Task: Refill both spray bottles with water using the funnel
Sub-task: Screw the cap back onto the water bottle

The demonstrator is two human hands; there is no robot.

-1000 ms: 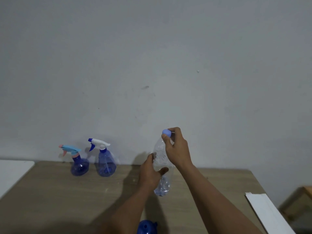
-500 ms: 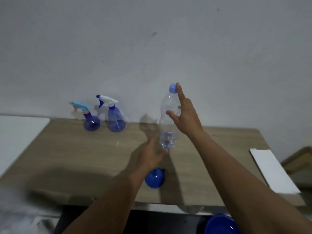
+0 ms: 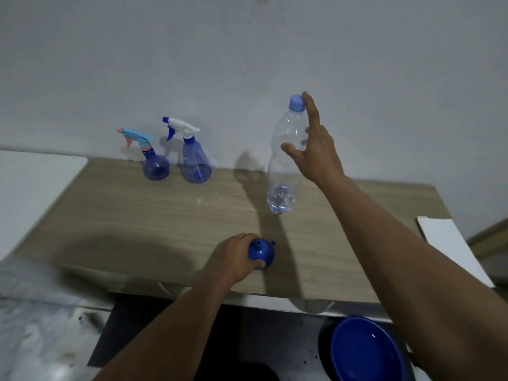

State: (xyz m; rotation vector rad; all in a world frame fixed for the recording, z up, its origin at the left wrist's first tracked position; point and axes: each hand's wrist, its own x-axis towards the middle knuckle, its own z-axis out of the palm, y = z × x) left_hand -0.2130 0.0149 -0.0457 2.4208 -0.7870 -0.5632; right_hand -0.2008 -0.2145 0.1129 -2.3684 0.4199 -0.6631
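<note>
Two blue spray bottles stand at the back of the wooden table by the wall: a round one with a light-blue and pink trigger head and a conical one with a white head. A clear water bottle with a blue cap stands upright to their right, with a little water at its bottom. My right hand is beside it with straight fingers, the index fingertip at the cap. My left hand grips the blue funnel, which sits wide end down near the table's front edge.
A blue basin sits on the floor below the table's front right. A white board lies along the table's right end. A white surface adjoins the table on the left. The wall is right behind the bottles.
My left hand left the water bottle, came back to the front edge and took hold of the funnel. My right hand's fingers straightened off the cap. The view tilted down.
</note>
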